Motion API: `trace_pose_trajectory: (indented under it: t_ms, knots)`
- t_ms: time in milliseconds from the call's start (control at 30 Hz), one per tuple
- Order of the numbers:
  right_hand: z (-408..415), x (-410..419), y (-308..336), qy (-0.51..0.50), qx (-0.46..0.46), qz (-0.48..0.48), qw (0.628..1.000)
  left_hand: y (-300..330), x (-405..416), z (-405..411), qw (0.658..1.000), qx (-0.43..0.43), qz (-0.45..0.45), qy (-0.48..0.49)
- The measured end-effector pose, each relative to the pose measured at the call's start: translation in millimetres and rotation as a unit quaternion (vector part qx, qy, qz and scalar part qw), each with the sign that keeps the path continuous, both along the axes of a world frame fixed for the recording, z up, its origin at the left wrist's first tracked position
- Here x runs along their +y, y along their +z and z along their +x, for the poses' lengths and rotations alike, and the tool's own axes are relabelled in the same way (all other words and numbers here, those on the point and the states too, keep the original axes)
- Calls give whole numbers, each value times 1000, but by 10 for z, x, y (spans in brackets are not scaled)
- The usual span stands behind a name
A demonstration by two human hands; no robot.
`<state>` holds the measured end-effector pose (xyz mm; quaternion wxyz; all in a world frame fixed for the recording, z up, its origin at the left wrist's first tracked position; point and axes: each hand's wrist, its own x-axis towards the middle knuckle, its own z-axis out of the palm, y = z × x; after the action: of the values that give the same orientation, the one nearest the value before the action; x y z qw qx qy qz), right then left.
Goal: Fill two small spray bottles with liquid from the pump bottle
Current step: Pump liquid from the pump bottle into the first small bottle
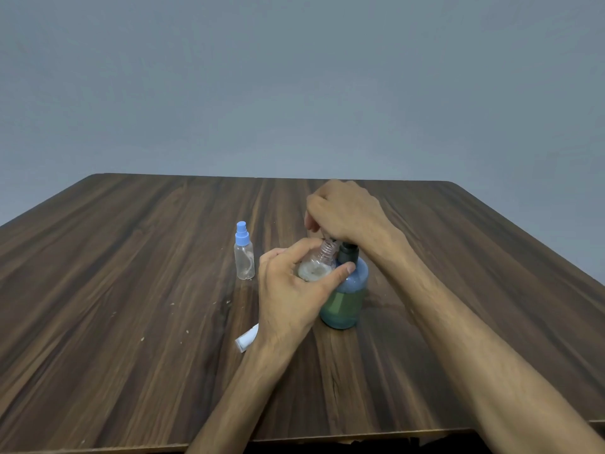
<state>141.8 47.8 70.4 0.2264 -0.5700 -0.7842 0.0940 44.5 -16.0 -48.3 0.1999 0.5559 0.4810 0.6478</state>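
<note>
Dark wooden table (pixel 131 257) under a grey wall. Halfway at best: open small bottle (pixel 316 268), pale foam inside, gripped in left hand (pixel 291 290) with neck tilted at pump bottle (pixel 347 299); right hand (pixel 343 211) pressing down on pump head. Left of pump bottle, capped spray bottle (pixel 244 257), looking empty. Near left wrist, white cap (pixel 246 338). Count: two small bottles, one pump bottle, one loose cap

Dim, even, cool-grey light, soft faint shadows beneath arms on table (pixel 131 257), no glare, slight overall softness, wide-angle bowing of table edges, wall (pixel 294 77) flat and featureless
</note>
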Motion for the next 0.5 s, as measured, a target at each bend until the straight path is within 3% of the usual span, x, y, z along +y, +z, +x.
trace_pose_trajectory:
  t_ms: [67,233,367,500]
  knots:
    - [-6,-4,-44,-1,-13,-25,1000,-7,8,-6,1000,7,1,1]
    - [-15,21,-13,-16,2,27,999,-15,10,-13,1000,6,12,0]
    - [-19,5,-50,-12,-18,-23,999,0,2,-14,1000,7,5,2]
    - [-8,7,6,-20,11,28,999,-27,2,-13,1000,6,-1,-3]
